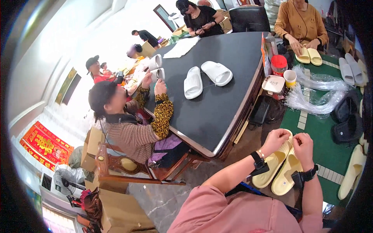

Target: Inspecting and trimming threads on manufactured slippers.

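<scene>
A pair of pale yellow slippers lies side by side below my hands, the left slipper (268,171) and the right slipper (286,176), toes away from me. Over their toe ends my left hand (276,140) is closed in a pinch. Close beside it my right hand (303,146) pinches too, its fingertips almost meeting the left ones. Whatever thin thing they hold is too small to make out. Dark straps circle both wrists. Beyond the hands, bundles of clear plastic strands (316,99) rest on the green table surface (289,120).
Black slippers (347,120) and another pale yellow slipper (351,171) lie to the right. A red-lidded jar (278,64), a paper cup (290,77) and a white lidded box (273,84) stand ahead. Left is a dark table (217,116) with white slippers (193,82); co-workers sit around.
</scene>
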`<state>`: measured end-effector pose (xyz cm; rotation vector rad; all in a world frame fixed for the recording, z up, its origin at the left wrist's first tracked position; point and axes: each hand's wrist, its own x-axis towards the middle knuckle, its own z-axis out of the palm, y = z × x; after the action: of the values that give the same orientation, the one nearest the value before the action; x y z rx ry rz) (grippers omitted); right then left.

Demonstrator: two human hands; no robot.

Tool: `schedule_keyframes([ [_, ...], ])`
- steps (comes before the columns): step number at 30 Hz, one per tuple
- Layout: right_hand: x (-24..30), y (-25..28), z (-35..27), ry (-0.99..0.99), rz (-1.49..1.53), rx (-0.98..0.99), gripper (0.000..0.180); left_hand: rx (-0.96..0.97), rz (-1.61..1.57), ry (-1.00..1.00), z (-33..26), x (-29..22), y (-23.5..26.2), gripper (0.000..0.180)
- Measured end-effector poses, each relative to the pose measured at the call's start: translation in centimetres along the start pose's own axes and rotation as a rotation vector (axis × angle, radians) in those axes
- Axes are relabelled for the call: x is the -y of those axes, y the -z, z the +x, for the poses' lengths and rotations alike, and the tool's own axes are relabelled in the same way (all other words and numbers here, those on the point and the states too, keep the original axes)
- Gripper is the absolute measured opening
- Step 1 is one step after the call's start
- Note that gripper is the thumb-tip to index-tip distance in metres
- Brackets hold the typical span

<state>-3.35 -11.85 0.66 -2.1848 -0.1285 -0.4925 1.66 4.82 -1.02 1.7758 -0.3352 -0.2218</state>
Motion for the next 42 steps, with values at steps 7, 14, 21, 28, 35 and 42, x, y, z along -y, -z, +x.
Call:
schedule_keyframes([
  [7, 0.06, -0.07, -0.01, 0.038, -0.012, -0.020, 0.006, -0.024, 0.020, -0.011, 0.06, -0.07, -0.17, 0.019],
  [14, 0.36, -0.03, 0.03, 0.027, 0.005, -0.014, 0.006, 0.051, -0.032, -0.027, -0.12, -0.31, -0.04, 0.016],
  [21, 0.42, 0.12, 0.03, 0.038, 0.007, 0.009, 0.005, -0.030, -0.017, -0.015, -0.19, -0.72, -0.29, 0.011],
  [28, 0.28, 0.04, 0.07, 0.074, 0.006, -0.004, 0.006, 0.043, -0.053, -0.011, -0.25, -0.80, -0.02, 0.013],
  [35, 0.06, -0.10, 0.06, 0.107, 0.010, -0.022, 0.005, 0.071, -0.064, -0.006, -0.25, -0.55, -0.03, 0.013],
  [42, -0.14, -0.23, 0.01, 0.145, -0.030, -0.031, 0.006, 0.048, -0.039, -0.026, -0.25, -0.45, -0.08, 0.015],
])
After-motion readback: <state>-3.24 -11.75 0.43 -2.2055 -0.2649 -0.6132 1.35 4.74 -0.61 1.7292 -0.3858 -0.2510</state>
